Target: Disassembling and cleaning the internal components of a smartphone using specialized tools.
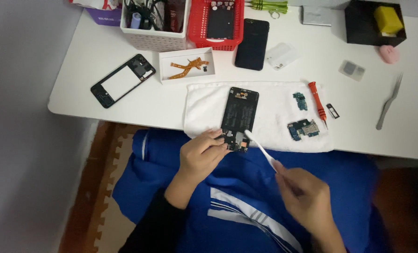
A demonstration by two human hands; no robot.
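**A:** Nearest you, your right hand (307,197) is pinching the handle of a thin white brush (261,147), its tip lying on the lower end of the opened phone body (238,117). That brush looks light and a bit springy, so you are gripping it well back.

**B:** And your left hand (200,154) is closing its fingertips on the phone's bottom left corner, steadying it. The phone is lying on the white towel (270,100), right at the desk's (171,100) near edge, its bottom end reaching the towel's near hem.

**A:** I'm judging it thin, stiff and fragile, with bare parts showing; the side rims look the safest hold.

**B:** To its right, two small circuit boards (303,127) and a red screwdriver (317,100) are crowding the towel. Tweezers (389,102) are lying well apart.

**A:** Left of the towel you are getting open room as far as the empty phone frame (122,80). Farther back, a white tray with flex cables (187,64), a black phone (252,44) and a red basket (218,23) are closing off the far side.
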